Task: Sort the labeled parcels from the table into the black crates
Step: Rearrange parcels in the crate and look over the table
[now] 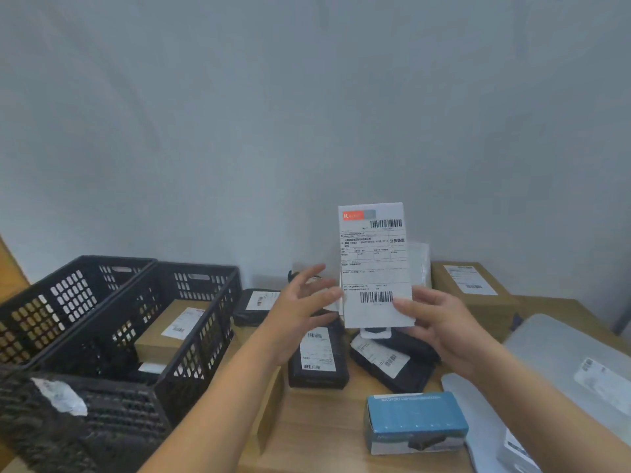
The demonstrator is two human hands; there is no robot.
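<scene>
A flat white parcel (375, 268) with a large shipping label stands upright above the table. My right hand (440, 322) pinches its lower right edge. My left hand (302, 302) is beside its left edge with fingers spread and relaxed, just touching or near it. Two black crates sit at left: the nearer middle crate (205, 339) holds a brown labeled box (170, 332); the far crate (68, 295) looks empty. Black labeled parcels (319, 356) lie on the wooden table (317, 428) under my hands.
A third black crate (78, 421) with a torn white sticker is at front left. A blue and white carton (415, 421) lies near the front edge. Grey poly mailers (573, 363) are at right, a brown box (474, 288) at back right. A wall stands close behind.
</scene>
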